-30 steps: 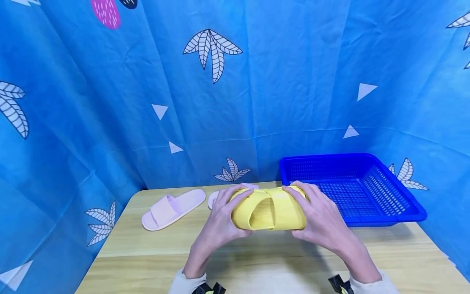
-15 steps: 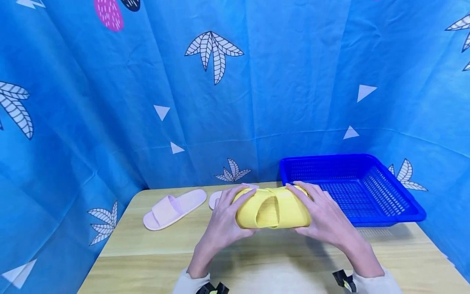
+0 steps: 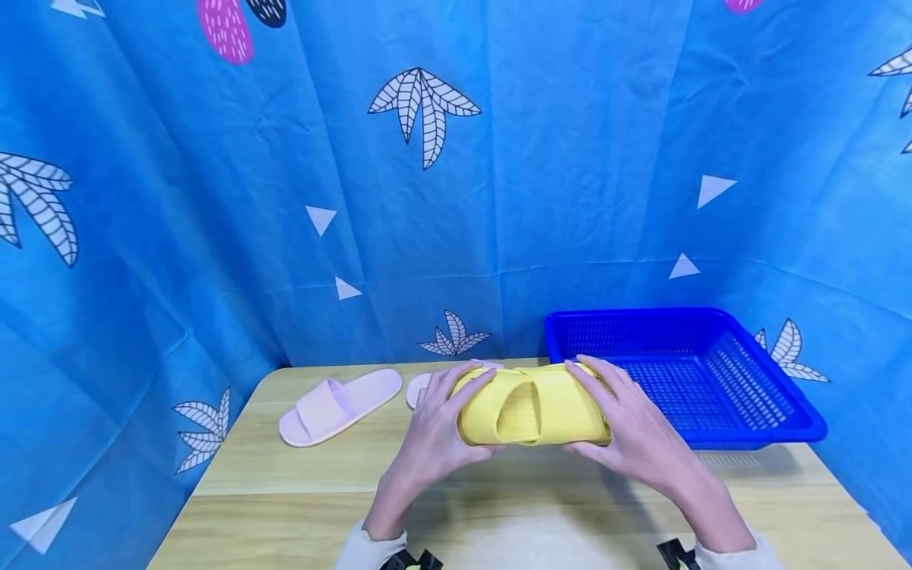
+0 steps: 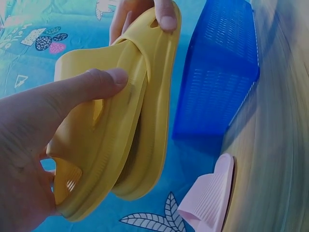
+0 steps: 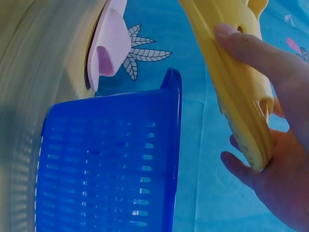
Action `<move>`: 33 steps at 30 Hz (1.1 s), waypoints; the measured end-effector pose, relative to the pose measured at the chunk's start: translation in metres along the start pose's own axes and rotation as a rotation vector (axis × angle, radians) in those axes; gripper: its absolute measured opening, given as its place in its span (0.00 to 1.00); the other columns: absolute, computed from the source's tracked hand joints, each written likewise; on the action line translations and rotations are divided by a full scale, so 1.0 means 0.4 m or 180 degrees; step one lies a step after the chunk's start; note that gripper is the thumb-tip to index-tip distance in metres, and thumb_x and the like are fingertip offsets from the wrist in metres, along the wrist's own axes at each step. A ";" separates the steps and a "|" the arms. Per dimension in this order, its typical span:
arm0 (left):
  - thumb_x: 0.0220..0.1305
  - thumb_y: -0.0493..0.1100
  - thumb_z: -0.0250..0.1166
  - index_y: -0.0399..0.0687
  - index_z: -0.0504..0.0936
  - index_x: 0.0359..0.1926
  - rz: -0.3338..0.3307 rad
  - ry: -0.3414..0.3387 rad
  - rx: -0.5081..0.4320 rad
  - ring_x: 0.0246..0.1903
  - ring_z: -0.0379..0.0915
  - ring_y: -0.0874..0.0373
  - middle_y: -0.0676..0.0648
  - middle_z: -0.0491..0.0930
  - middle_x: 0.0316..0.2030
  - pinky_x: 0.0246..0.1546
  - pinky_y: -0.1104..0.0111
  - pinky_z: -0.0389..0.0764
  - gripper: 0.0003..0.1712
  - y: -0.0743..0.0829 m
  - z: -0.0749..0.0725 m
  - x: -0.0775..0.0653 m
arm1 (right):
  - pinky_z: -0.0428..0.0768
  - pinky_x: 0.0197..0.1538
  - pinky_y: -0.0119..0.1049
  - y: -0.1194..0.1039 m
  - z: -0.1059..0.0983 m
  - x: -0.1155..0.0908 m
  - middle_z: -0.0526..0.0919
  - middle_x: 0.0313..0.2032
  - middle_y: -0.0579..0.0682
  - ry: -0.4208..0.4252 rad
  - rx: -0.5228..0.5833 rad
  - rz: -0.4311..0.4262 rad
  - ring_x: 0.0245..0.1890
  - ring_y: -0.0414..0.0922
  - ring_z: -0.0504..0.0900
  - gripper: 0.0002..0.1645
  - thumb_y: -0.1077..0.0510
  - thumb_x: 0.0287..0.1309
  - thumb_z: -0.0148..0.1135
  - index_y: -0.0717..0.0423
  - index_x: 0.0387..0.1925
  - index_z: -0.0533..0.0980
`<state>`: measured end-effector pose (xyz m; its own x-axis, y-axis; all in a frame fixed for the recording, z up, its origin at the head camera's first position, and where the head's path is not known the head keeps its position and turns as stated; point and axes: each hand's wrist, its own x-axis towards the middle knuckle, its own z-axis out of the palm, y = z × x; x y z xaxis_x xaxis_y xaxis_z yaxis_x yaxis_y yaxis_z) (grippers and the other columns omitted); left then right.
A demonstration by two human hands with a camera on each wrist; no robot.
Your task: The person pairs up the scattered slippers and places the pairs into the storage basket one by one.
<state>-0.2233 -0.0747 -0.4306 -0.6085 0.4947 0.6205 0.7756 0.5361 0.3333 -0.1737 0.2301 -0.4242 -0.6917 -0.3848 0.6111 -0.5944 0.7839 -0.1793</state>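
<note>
A pair of yellow slippers (image 3: pixel 570 408) is held above the table between both hands, laid against each other and nested. My left hand (image 3: pixel 431 427) grips them at the left end, its thumb across one slipper's side in the left wrist view (image 4: pixel 96 169). At the opposite end my right hand (image 3: pixel 637 427) grips them, with its thumb (image 5: pixel 251 48) along the side in the right wrist view. One pink slipper (image 3: pixel 338 405) lies on the table to the left. Another pink slipper (image 3: pixel 419 388) sits behind my left hand, mostly covered by it and the yellow pair.
A blue plastic basket (image 3: pixel 784 431) with perforated walls stands at the back right of the wooden table (image 3: pixel 299 507). A blue patterned curtain (image 3: pixel 570 158) hangs behind the table and on both sides.
Both hands have shifted slightly to the right with the yellow slippers between them. The head view has tilted a little. The pink slippers and basket stay where they were on the table.
</note>
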 end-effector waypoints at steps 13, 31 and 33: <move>0.33 0.60 0.88 0.61 0.74 0.71 -0.0009 0.0018 0.0057 0.63 0.66 0.49 0.49 0.70 0.69 0.55 0.49 0.73 0.59 -0.011 0.010 -0.007 | 0.77 0.59 0.56 -0.004 -0.037 -0.072 0.64 0.74 0.47 -0.0054 0.0235 0.0569 0.71 0.52 0.67 0.54 0.47 0.54 0.79 0.44 0.78 0.62; 0.31 0.58 0.89 0.60 0.75 0.71 -0.0091 0.0121 -0.0032 0.63 0.66 0.48 0.48 0.71 0.69 0.55 0.46 0.68 0.59 -0.033 -0.011 -0.009 | 0.55 0.70 0.22 0.063 -0.060 -0.146 0.73 0.68 0.54 0.0365 0.0291 0.0579 0.69 0.47 0.68 0.35 0.66 0.63 0.66 0.53 0.71 0.71; 0.31 0.58 0.89 0.60 0.75 0.71 -0.0089 0.0118 -0.0051 0.63 0.66 0.47 0.47 0.71 0.68 0.55 0.46 0.68 0.60 -0.033 -0.012 -0.010 | 0.54 0.70 0.23 0.071 -0.066 -0.157 0.75 0.66 0.55 0.0411 0.0235 0.0563 0.67 0.48 0.69 0.33 0.67 0.63 0.66 0.53 0.70 0.73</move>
<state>-0.2303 -0.0869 -0.4340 -0.6235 0.4537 0.6367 0.7612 0.5382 0.3619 -0.1364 0.2894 -0.4474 -0.7325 -0.1754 0.6578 -0.5003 0.7940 -0.3454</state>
